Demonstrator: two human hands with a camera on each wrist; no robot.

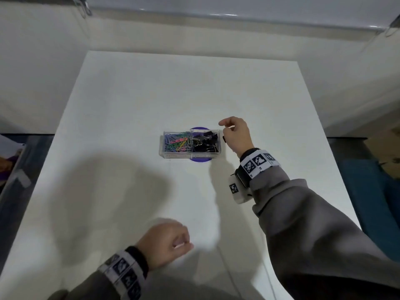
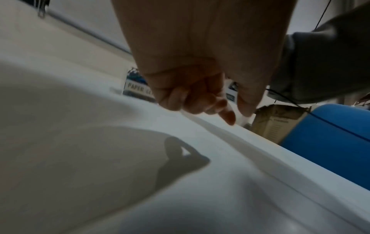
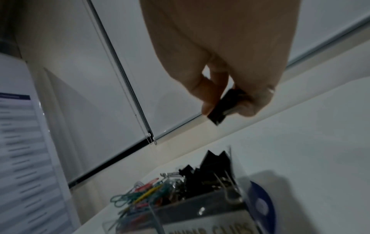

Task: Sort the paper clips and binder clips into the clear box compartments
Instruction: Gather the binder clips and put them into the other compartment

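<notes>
Your right hand (image 3: 226,88) pinches black binder clip (image 3: 224,107), plain only in wrist view; left hand (image 1: 166,241) loosely curled, empty, above white table (image 1: 129,105).

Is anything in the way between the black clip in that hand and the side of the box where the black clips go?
Nothing visible blocks it. The right hand holds a black binder clip just beside the right end of the clear box, whose top is open. The binder clip compartment already holds many black clips.
</notes>
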